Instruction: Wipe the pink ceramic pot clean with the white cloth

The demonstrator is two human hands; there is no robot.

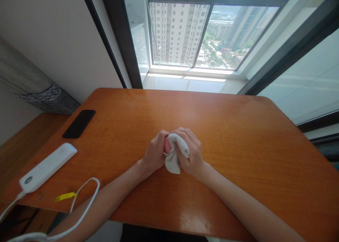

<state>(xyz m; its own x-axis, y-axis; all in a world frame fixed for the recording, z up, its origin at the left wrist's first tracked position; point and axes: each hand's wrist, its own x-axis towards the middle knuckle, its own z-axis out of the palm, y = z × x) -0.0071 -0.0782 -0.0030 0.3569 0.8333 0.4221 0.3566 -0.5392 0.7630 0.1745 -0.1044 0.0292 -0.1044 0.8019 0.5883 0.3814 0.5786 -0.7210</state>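
Observation:
Over the middle of the wooden table, my two hands meet. My left hand is closed around a small pink object, mostly covered by fingers and cloth, so its kind does not show. A bunched white cloth is in my right hand, whose fingers wrap over it. The cloth presses against the pink object's right side, and one corner hangs down between the hands.
On the table's left side lie a black phone and a white power strip. A white cable with a yellow tag loops across my left forearm. Behind the far edge is a window; a grey curtain hangs at left.

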